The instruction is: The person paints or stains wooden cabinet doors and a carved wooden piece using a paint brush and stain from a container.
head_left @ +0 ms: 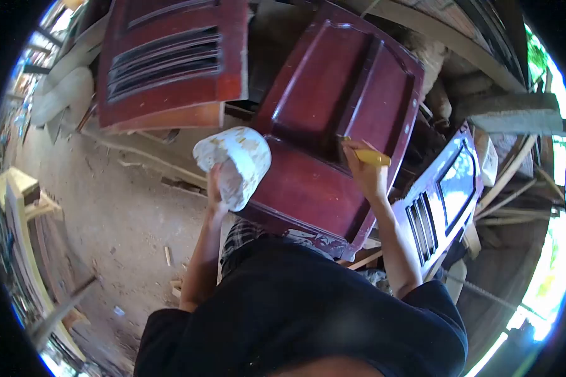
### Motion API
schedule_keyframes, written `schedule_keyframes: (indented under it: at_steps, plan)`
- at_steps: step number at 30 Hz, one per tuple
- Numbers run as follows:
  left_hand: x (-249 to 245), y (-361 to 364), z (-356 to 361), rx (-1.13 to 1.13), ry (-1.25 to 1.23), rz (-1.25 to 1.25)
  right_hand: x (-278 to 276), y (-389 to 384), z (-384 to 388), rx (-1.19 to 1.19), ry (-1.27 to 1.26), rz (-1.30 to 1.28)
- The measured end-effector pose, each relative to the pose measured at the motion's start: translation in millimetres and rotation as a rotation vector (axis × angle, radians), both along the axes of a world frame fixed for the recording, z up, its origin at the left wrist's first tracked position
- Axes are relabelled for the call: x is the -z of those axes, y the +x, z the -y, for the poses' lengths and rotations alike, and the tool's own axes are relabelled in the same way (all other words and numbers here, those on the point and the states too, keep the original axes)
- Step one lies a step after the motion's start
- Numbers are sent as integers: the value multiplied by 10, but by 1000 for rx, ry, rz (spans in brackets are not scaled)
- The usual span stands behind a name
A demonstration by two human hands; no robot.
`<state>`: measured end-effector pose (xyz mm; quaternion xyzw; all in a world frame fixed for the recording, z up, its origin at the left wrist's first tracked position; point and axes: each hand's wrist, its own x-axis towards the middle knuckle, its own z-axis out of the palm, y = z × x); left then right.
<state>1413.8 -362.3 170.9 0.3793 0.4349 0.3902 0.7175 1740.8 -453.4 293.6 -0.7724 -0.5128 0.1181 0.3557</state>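
My left hand is wrapped around a paint-spattered white tub, tilted beside the left edge of a glossy dark red door panel. My right hand grips a paintbrush by its yellow handle, over the middle of that panel. The brush's far end is at the recessed moulding where the lower flat part meets the long grooves. Its bristles are mostly hidden against the dark surface. The panel slopes away from my lap, its near edge close to my legs.
A red louvred door leans at the upper left. To the right stands another louvred panel, shiny with reflected light. Wooden beams and poles crowd the right side. Wood scraps lie on the dirt floor.
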Motion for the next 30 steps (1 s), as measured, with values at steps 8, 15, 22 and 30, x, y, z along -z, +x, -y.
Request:
schedule_keyframes:
  at_steps: [8,15,22,30]
  plan:
    - [-213,-18,140,-70,-75,363,342,-540,-1169,-239,190,-527]
    - [252,-623,795,-147,468,73,362,490,-56,-112,-85,-496]
    - [-527,-357,854,-485,-23,136,262,744,585,170,61,110]
    - [-808,-36,514,-253,-123,409,404,-608,170,-214,165,-360]
